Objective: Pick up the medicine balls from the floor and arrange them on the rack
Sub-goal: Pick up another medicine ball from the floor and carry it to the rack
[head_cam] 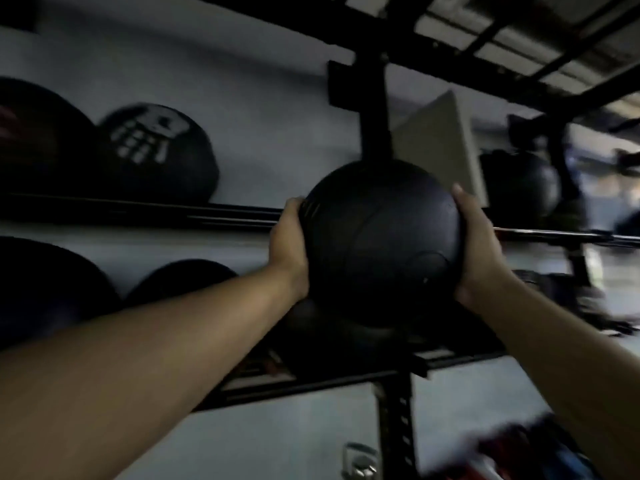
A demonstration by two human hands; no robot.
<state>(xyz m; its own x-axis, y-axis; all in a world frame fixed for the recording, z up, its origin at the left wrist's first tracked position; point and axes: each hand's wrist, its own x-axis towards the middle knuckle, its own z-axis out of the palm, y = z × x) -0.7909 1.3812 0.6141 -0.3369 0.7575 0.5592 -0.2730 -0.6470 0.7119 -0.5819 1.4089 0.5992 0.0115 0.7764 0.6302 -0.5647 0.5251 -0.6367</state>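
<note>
I hold a plain black medicine ball raised in front of the black rack. My left hand presses its left side and my right hand presses its right side, both arms stretched out. The ball hangs in the air at the height of the upper rail, in front of the rack's upright post. On that upper shelf to the left sits a black ball with white markings, with a larger dark ball beside it. Two more dark balls rest on the shelf below.
A grey wall is behind the rack. A pale panel leans behind the post. Another dark ball sits further right on the rack. Overhead runs a black frame. Red and blue items lie blurred at the bottom right.
</note>
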